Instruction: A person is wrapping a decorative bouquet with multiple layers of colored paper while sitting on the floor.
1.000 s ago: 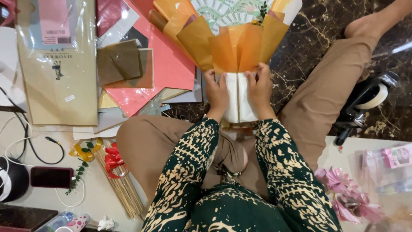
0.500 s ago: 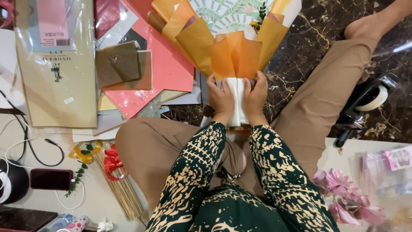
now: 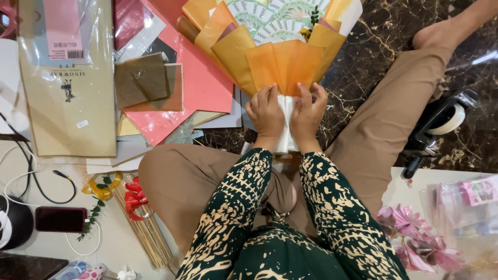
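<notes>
1. Bouquet: orange/yellow wrap, long axis runs away from the person; fan end far, white stem end near, over the lap.
2. L hand & R hand: both clasped round the stem, fingers curled, pressing the wrap in.
3. Floor: dark marble. Pink paper sheets at left; tape dispenser at right; stick bundle near the knee.
</notes>
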